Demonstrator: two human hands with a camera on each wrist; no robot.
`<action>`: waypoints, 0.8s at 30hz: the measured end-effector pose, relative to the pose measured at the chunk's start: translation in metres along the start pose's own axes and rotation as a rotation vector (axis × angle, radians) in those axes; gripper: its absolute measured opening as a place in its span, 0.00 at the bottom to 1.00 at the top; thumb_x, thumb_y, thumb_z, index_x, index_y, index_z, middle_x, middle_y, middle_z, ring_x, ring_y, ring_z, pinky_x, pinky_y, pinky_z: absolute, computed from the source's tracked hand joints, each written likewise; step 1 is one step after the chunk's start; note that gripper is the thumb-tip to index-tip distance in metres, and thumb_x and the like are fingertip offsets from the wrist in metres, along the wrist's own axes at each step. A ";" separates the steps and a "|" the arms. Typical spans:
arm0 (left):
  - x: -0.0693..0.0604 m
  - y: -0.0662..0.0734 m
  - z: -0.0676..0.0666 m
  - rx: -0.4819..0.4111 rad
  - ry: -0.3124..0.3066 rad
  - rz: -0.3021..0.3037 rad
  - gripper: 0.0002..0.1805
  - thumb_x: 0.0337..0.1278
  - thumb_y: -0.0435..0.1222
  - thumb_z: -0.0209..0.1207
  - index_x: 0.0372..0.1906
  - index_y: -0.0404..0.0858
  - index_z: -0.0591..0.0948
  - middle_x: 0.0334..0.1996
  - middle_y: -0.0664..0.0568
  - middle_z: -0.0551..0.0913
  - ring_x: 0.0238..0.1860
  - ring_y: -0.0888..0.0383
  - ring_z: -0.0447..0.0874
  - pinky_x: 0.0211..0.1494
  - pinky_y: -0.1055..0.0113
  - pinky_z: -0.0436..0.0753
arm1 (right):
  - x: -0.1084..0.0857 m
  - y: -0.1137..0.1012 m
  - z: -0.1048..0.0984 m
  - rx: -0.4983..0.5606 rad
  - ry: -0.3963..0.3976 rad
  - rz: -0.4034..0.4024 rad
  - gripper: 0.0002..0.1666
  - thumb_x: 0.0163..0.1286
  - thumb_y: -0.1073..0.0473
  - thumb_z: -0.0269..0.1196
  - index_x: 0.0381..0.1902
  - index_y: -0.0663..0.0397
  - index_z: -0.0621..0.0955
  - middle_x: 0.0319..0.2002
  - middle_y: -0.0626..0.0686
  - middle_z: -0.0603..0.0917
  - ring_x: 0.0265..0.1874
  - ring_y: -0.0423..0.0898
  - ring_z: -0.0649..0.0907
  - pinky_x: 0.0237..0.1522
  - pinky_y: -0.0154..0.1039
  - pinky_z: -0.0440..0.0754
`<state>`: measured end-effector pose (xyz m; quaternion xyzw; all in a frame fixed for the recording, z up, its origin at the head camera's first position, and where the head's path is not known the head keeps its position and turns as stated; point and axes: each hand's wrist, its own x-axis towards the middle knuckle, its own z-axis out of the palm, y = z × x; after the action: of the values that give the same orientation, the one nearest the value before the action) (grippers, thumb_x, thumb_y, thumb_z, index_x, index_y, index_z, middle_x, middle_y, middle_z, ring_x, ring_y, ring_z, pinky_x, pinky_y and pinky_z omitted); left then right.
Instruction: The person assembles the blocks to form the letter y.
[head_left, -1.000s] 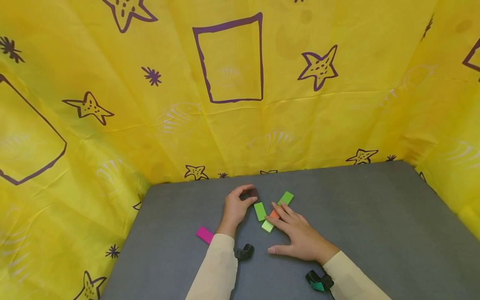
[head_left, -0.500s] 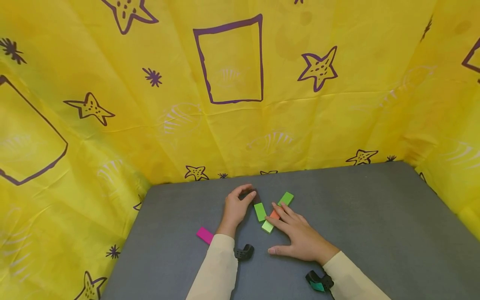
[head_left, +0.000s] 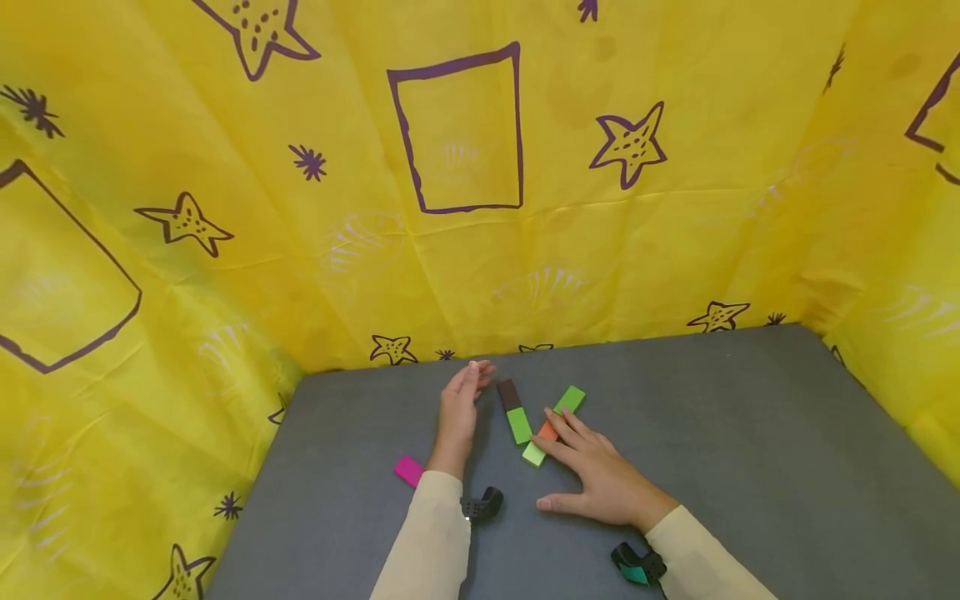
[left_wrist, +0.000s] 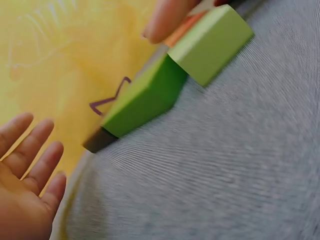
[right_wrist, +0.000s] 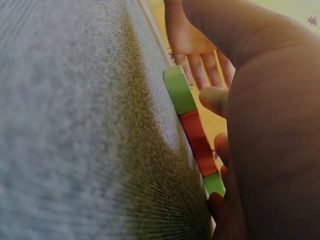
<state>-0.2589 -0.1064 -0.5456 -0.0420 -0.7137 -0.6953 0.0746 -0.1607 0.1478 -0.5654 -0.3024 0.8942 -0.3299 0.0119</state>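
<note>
Between brown block [head_left: 509, 395] and left fingers [left_wrist: 35, 145], room

"From where does the head view look?"

"Above and behind the left hand [head_left: 456, 417] and right hand [head_left: 603, 482], forward and down, far enough back to show the worktop [head_left: 712, 433] and the yellow cloth [head_left: 457, 292] beyond them."

"And the wrist views?"

"Both sit low and close, tilted. The left one looks past the left hand toward the right hand; the right one skims the worktop beside the right hand, with the left hand beyond."

"What do those two share?"

"The orange block [right_wrist: 199, 142] at the right hand."
</note>
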 end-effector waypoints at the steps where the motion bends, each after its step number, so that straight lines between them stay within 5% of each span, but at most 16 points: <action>1: 0.000 0.002 -0.002 -0.005 -0.003 0.001 0.29 0.90 0.50 0.49 0.67 0.29 0.83 0.60 0.42 0.88 0.64 0.37 0.81 0.71 0.38 0.71 | -0.001 0.000 0.000 0.002 -0.003 0.002 0.55 0.69 0.22 0.68 0.85 0.41 0.70 0.88 0.56 0.52 0.86 0.59 0.47 0.70 0.78 0.60; 12: -0.009 0.043 -0.032 -0.123 -0.064 0.100 0.35 0.93 0.52 0.38 0.71 0.25 0.77 0.63 0.34 0.85 0.66 0.24 0.74 0.71 0.34 0.69 | -0.005 0.001 0.001 0.024 -0.023 0.014 0.55 0.69 0.20 0.65 0.84 0.41 0.71 0.88 0.53 0.53 0.86 0.58 0.47 0.71 0.77 0.60; 20: -0.024 0.064 -0.056 -0.206 -0.110 0.197 0.42 0.91 0.58 0.36 0.73 0.22 0.73 0.66 0.23 0.77 0.63 0.43 0.82 0.68 0.43 0.73 | -0.007 -0.001 -0.001 0.014 -0.022 0.013 0.56 0.69 0.19 0.64 0.84 0.42 0.72 0.88 0.54 0.53 0.86 0.60 0.48 0.71 0.77 0.59; 24: -0.032 0.070 -0.068 -0.191 -0.131 0.231 0.40 0.92 0.56 0.35 0.74 0.22 0.72 0.67 0.23 0.76 0.64 0.44 0.82 0.68 0.46 0.74 | -0.007 -0.002 -0.001 0.025 -0.021 0.011 0.55 0.70 0.20 0.65 0.84 0.42 0.72 0.88 0.54 0.53 0.86 0.60 0.47 0.71 0.78 0.59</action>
<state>-0.2131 -0.1712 -0.4808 -0.1758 -0.6379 -0.7427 0.1029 -0.1547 0.1511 -0.5645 -0.3009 0.8915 -0.3376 0.0268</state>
